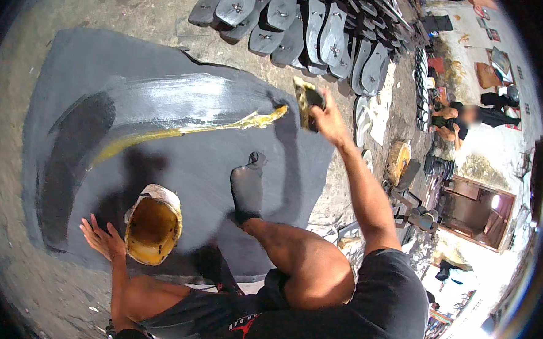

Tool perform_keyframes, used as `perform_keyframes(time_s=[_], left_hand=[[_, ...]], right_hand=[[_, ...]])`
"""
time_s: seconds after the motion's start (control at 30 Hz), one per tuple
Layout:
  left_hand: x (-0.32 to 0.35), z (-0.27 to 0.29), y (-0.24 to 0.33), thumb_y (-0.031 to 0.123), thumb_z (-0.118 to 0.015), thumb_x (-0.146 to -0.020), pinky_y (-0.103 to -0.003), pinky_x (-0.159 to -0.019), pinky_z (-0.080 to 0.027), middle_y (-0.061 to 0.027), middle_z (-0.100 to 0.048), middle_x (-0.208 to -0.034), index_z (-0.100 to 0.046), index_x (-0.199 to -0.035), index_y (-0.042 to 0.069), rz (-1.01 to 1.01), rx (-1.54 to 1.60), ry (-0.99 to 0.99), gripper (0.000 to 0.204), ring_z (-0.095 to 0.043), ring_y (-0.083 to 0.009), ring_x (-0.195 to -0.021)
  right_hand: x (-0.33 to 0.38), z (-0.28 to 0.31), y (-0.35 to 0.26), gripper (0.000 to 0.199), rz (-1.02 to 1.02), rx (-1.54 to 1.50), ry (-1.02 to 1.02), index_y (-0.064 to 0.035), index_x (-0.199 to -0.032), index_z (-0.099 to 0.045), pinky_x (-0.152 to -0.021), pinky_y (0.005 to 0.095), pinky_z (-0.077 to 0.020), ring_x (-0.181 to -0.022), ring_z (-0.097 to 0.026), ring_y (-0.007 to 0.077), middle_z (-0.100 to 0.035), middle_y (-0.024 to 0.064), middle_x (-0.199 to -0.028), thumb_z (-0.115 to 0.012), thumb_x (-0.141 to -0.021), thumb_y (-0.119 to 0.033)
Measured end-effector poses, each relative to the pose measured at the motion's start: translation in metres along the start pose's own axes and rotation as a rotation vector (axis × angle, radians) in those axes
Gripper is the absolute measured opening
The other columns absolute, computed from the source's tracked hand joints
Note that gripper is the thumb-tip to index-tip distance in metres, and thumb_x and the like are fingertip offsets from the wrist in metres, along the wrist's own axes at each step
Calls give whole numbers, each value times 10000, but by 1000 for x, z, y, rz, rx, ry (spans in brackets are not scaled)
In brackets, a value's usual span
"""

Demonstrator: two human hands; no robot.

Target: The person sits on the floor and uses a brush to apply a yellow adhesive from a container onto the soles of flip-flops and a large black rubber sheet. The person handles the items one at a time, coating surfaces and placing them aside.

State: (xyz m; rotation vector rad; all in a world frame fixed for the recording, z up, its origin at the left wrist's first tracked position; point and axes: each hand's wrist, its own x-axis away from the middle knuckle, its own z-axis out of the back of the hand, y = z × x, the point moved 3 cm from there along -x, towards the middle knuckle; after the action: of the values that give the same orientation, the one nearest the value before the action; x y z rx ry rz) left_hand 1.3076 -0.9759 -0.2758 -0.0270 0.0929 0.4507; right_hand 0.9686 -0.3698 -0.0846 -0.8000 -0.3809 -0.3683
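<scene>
A large dark grey sheet (203,184) lies on the floor in front of me. A wet, shiny band of glue (171,100) curves across its far half, with a thick yellow streak along the near edge. My right hand (332,120) is closed around a flat, dark spreader (307,101) with yellowish glue on its edge, over the sheet's far right side. My left hand (103,237) has its fingers spread and holds nothing. Right beside it stands a glue-crusted container (153,228) with amber glue inside. My dark-socked foot (246,186) rests on the sheet.
Many black sandal soles (333,41) lie in rows beyond the sheet. At the right are a yellow-crusted tub (399,161) and a metal device (421,217) on the floor. Another person (468,115) sits near the wall at the far right.
</scene>
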Motion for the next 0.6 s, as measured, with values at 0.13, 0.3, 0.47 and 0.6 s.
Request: perform_keyframes(time_s=[0.13, 0.3, 0.47, 0.6], left_hand=[[-5, -2, 10, 408, -466, -1039, -538, -1250, -147, -91, -224, -1683, -370, -1561, 172, -11, 44, -19, 581, -148, -320, -1567], [-13, 20, 18, 400, -489, -1023, -545, -1250, -153, -102, -244, -1671, -382, -1534, 179, 64, 67, -82, 567, -153, -339, -1561], [-12, 16, 8, 391, -526, -999, -554, -1249, -160, -123, -250, -1666, -360, -1541, 193, 33, 98, -53, 600, -170, -363, -1556], [-13, 18, 12, 348, -580, -967, -558, -1243, -180, -126, -246, -1665, -371, -1532, 193, 50, 152, -70, 622, -176, -374, -1552]], right_hand=[[-25, -48, 128, 462, -31, 408, 302, 17, -1291, -479, -938, 531, -504, -1084, -641, 490, -654, 311, -1130, -645, -880, -114], [-62, -113, 71, 408, -51, 514, 228, 24, -1241, -570, -897, 513, -517, -1067, -671, 447, -684, 302, -1099, -650, -892, -172], [-101, -211, -35, 336, 26, 316, 213, 46, -1148, -555, -908, 516, -522, -1034, -675, 468, -692, 293, -1022, -628, -899, -168], [-129, -252, -88, 315, 91, 153, 197, 55, -1112, -558, -874, 517, -525, -998, -682, 453, -690, 278, -1014, -664, -889, -141]])
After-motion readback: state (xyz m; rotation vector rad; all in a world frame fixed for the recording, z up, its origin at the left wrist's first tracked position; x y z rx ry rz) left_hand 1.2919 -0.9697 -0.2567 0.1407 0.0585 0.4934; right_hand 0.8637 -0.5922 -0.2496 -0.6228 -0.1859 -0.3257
